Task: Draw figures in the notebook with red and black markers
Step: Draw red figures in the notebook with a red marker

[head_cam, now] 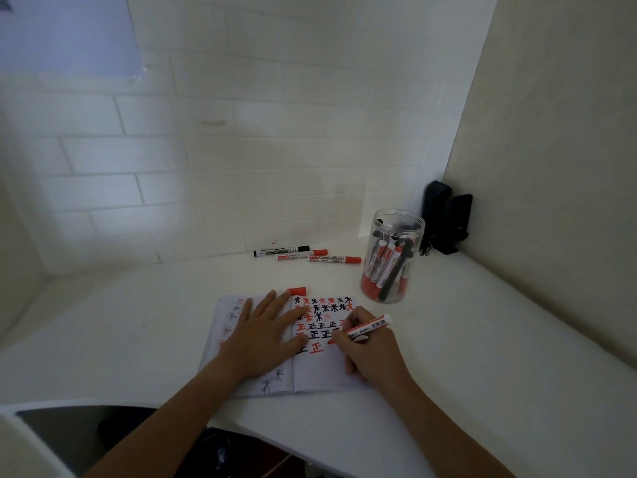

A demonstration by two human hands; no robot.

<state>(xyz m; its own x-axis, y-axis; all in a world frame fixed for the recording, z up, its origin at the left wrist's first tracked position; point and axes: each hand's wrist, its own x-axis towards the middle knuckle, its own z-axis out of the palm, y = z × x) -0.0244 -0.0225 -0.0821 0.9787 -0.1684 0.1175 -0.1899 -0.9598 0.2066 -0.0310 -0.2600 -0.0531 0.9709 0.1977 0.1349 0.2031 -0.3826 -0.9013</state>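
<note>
An open notebook (320,374) lies on the white desk, its right page filled with rows of red and black star figures and square characters. My left hand (265,334) lies flat with spread fingers across the fold, holding the pages down. My right hand (367,350) grips an uncapped red marker (370,326), its tip touching the right page beside a red character. A loose red cap (297,291) lies just past the notebook's top edge.
One black marker (281,251) and two red markers (334,259) lie near the tiled wall. A clear jar (391,255) with several markers stands to the right. Black devices (446,219) sit in the corner. The desk's front edge (241,426) runs below my forearms.
</note>
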